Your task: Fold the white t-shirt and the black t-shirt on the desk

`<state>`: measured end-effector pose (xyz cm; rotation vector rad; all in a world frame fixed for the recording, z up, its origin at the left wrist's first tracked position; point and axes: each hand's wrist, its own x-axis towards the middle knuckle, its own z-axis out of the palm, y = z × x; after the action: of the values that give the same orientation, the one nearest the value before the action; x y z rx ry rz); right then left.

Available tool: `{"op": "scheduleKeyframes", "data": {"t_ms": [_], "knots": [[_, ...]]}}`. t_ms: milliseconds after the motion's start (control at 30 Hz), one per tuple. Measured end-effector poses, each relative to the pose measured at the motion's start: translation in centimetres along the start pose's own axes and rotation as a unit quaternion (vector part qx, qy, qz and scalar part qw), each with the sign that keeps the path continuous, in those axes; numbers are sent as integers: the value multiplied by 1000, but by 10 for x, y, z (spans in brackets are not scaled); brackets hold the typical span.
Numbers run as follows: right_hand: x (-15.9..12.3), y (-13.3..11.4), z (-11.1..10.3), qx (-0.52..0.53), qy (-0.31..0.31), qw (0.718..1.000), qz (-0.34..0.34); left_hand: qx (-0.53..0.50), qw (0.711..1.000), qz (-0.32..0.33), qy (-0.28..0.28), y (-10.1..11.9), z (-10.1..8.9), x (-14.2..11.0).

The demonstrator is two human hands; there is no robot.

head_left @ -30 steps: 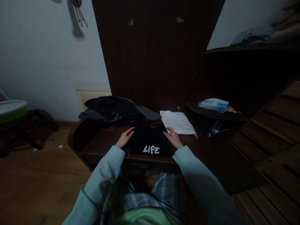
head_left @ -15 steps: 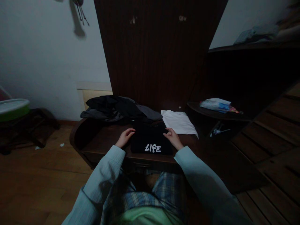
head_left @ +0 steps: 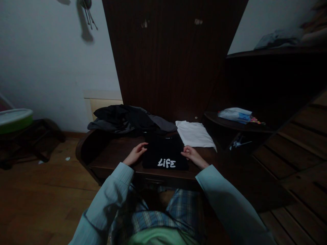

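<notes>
A folded black shirt (head_left: 165, 153) with white "LIFE" lettering lies on a dark wooden table (head_left: 114, 153). My left hand (head_left: 135, 153) rests at the shirt's left edge, fingers curled against the cloth. At the right edge, my right hand (head_left: 192, 155) has its fingers bent and pinching the fabric. Both arms wear pale blue sleeves.
A heap of dark and grey clothes (head_left: 127, 119) lies at the table's back left. A folded white garment (head_left: 195, 134) sits at the back right. A dark wardrobe (head_left: 173, 61) stands behind, a low shelf with a plastic packet (head_left: 236, 114) to the right, a green-rimmed tub (head_left: 14, 119) far left.
My right hand slid down and outward along the shirt's right edge and curled. My left hand drew slightly nearer. The shirt stayed in place.
</notes>
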<state>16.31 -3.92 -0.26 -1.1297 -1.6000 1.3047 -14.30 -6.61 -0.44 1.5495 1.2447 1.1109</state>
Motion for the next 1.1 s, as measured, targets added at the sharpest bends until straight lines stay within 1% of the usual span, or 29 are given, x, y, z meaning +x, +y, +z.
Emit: {"op": "scheduleKeyframes", "data": {"t_ms": [100, 200, 300, 400, 467, 533, 600, 667, 767, 867, 967, 1100], "knots": [[-2, -5, 0, 9, 4, 1000, -2, -19, 1000, 8, 12, 2, 0, -1], [-2, -6, -2, 12, 27, 1000, 2, -25, 999, 16, 34, 3, -2, 0], [-2, -5, -2, 3, 46, 999, 2, 7, 998, 26, 61, 0, -3, 1], [-1, -3, 0, -16, 45, 999, -2, 67, 994, 34, 85, -3, -3, 1], [-3, -2, 1, -26, 42, 999, -1, 91, 989, 29, 108, -4, -1, -1], [-6, -1, 1, -37, 39, 999, 1, 94, 988, 15, 122, -4, 0, -4], [-10, 0, 0, -46, 25, 999, 2, 87, 990, 2, 115, -3, 2, -8], [-15, 0, -3, -46, -4, 999, 9, 70, 993, -4, 94, -1, 2, -11], [-18, 0, -5, -37, -39, 998, 19, 11, 999, -16, 38, 2, 1, -15], [-17, -1, -5, -23, -36, 999, 17, -54, 998, -32, -6, 5, 0, -19], [-16, -2, -5, -6, -23, 1000, 15, -74, 997, -34, -8, 9, 0, -21], [-16, -5, -6, 19, -12, 1000, 13, -78, 996, -34, 13, 14, -1, -23]]}}
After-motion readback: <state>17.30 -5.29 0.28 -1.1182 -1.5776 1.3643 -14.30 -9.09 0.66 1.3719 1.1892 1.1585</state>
